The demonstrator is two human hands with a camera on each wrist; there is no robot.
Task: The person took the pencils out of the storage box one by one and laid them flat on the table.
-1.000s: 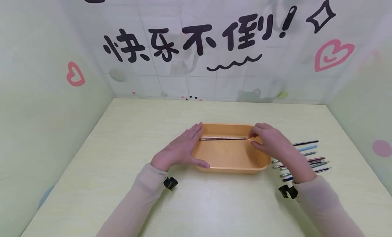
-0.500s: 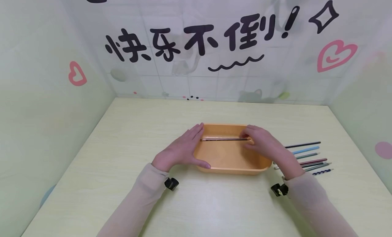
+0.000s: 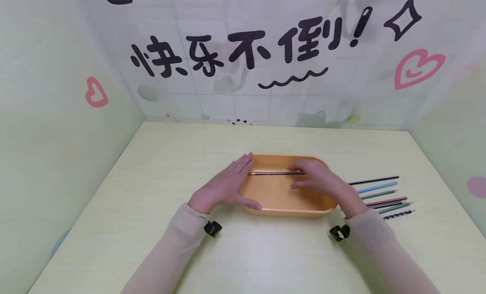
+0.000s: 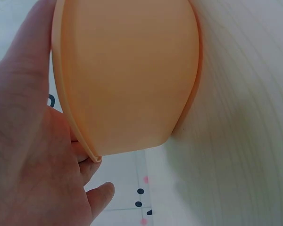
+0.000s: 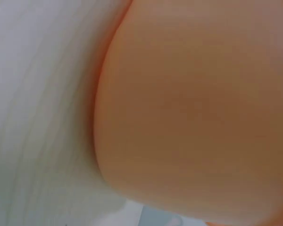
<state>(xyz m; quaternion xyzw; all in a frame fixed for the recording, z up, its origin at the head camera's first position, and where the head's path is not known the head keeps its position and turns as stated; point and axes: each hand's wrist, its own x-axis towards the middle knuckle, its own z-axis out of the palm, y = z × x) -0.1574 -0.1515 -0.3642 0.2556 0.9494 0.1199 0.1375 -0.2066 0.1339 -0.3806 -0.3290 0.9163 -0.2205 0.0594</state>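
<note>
An orange plastic tray point(image 3: 273, 197) stands on the table, one pencil point(image 3: 277, 173) lying crosswise in its back half. My left hand point(image 3: 225, 186) rests against the tray's left end, fingers straight along the rim and thumb stretched towards the front corner. The left wrist view shows that hand beside the tray wall point(image 4: 132, 80). Over the right half of the tray is my right hand point(image 3: 322, 178), thumb and fingers apart, covering the pencil's right end from sight. In the right wrist view only the tray's outer wall point(image 5: 193, 117) fills the picture; no fingers show.
Several pencils lie side by side right of the tray, among them a light blue one point(image 3: 377, 187), a dark red one point(image 3: 389, 201) and a blue patterned one point(image 3: 398, 215). My right forearm partly covers them. Printed cloth walls point(image 3: 247, 104) enclose the table point(image 3: 182, 155).
My right hand has moved left from the tray's right end, further over the tray, and its thumb and fingers have spread. The left hand, tray and pencil stay in place.
</note>
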